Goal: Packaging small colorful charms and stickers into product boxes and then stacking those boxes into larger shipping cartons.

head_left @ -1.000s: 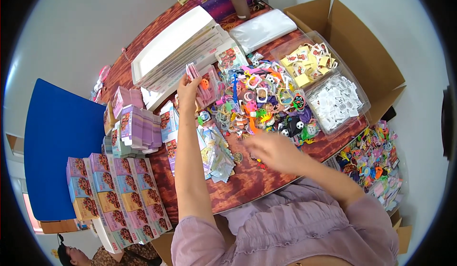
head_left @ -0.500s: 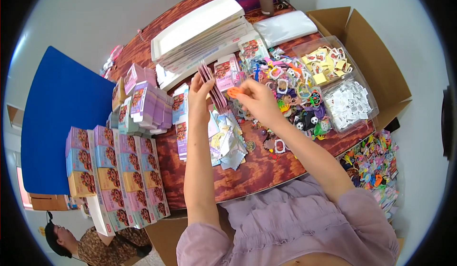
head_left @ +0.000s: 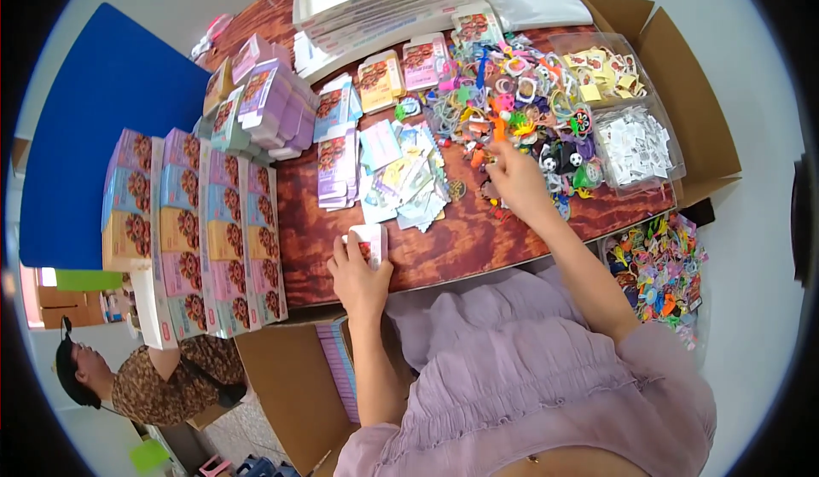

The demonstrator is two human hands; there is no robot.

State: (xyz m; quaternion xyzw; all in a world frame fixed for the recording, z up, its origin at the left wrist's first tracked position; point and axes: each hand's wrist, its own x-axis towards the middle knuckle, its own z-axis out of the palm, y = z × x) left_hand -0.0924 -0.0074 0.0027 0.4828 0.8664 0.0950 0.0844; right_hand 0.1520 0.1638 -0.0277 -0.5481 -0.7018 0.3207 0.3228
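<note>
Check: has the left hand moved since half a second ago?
Yes. The left hand, holding a small box, dropped from the box stacks down to the table's near edge.

Bare table strip (head_left: 461, 247) between card pile (head_left: 405, 174) and, seemingly, toy heap (head_left: 520, 110).

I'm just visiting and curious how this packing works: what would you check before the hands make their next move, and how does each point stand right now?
1. Left hand has the small pink box in its grip at the table's near edge: ok.
2. Box is open and ready to fill: cannot tell, the fingers cover it.
3. Right hand is at the pile of small colourful toys: ok.
4. Right hand's grip already holds a toy: cannot tell, too small to see.
5. Loose paper cards lie within reach between the hands: ok.
6. Bare wooden table lies between box and toys: ok.
</note>
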